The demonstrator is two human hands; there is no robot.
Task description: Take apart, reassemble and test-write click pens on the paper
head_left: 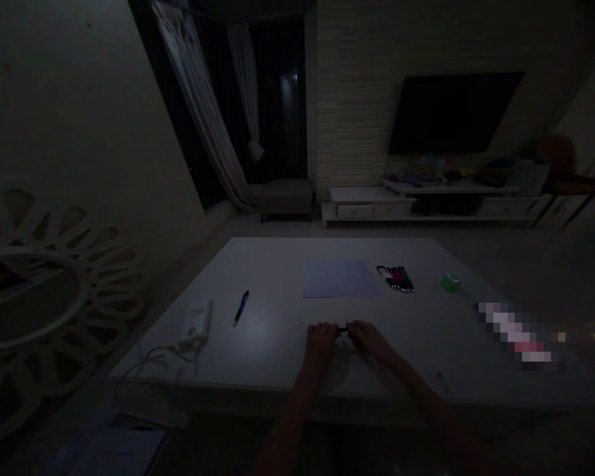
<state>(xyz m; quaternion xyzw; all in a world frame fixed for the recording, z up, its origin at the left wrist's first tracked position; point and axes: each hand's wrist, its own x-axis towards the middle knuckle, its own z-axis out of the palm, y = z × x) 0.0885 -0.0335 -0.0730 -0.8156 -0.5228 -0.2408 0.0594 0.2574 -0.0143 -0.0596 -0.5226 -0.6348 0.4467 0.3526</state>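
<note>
Left hand (321, 334), right hand (367, 336) grip opposite ends of 1 slim dark object (344, 329), fingers curled, near tabletop (272, 350) front edge, likely for control.

Bare left hand (319, 340): ungloved, with fingers and wrist uncovered; fine details are lost in the dimness.
Bare right hand (369, 338): likewise ungloved, the wrist uncovered.
Slim, bare left forearm (298, 398): narrows toward the wrist and fades into shadow lower down.
Slim, bare right forearm (419, 389): long, uncovered, narrowing toward the wrist.
Clothing: too dark to make out.
</note>
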